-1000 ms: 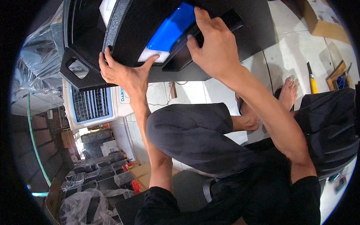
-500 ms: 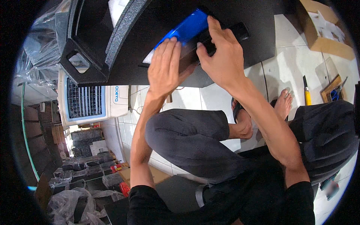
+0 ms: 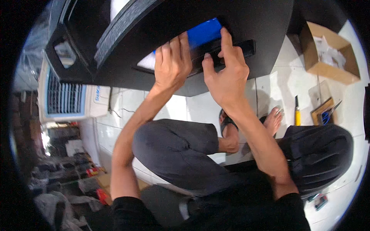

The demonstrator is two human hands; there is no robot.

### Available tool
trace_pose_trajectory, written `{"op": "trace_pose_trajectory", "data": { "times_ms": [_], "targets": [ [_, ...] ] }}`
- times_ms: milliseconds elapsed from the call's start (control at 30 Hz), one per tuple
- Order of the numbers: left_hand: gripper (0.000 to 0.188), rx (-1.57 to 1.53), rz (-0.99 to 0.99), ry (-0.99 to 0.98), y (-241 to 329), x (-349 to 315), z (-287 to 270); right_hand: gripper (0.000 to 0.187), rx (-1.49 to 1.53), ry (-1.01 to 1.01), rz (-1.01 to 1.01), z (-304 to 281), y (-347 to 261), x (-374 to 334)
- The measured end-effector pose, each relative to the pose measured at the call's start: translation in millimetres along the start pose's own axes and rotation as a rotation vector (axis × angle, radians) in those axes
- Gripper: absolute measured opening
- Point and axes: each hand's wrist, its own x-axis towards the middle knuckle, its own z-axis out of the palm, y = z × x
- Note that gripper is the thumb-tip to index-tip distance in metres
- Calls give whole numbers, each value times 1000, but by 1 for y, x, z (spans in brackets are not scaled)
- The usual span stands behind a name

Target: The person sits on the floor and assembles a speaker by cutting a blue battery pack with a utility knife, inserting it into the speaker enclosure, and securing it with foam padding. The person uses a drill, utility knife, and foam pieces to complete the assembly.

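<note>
A shiny blue strip (image 3: pixel 206 31) lies at a long opening in the side of a large black cabinet (image 3: pixel 266 23). White padding (image 3: pixel 148 61) shows at the opening's left end. My left hand (image 3: pixel 172 63) has its fingers bent over the left part of the strip; its thumb is hidden. At the strip's right end, the index fingertip of my right hand (image 3: pixel 229 73) touches the edge. Its thumb, spread apart from that finger, rests on the dark surface below the strip, while the other fingers are bent. A black slot or bar (image 3: pixel 244 48) lies just right of this hand.
On the tiled floor to the right are a cardboard box (image 3: pixel 314 63) with white packing, a yellow-handled tool (image 3: pixel 297 115) and a small wooden tray (image 3: pixel 322 109) of tools. A white air cooler (image 3: pixel 100 102) stands left. Wrapped black items (image 3: pixel 58 173) crowd the lower left.
The view has shifted, and the cabinet's handle end sits further left. My left fingers, flatter on the strip before, are now more bent. My right hand stays at the strip's right end.
</note>
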Motion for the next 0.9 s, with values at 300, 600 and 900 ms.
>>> {"op": "trace_pose_trajectory", "data": {
  "times_ms": [300, 600, 900],
  "targets": [
    [51, 176, 8, -55, -1, 13, -15, 29, 82, 86, 56, -12, 2, 12],
    [48, -53, -34, -35, 2, 6, -12, 23, 153, 181, 108, -58, -19, 40],
    [50, -239, -62, -14, 9, 6, -4, 26, 181, 316, -300, -103, -119, 117]
  ]
}}
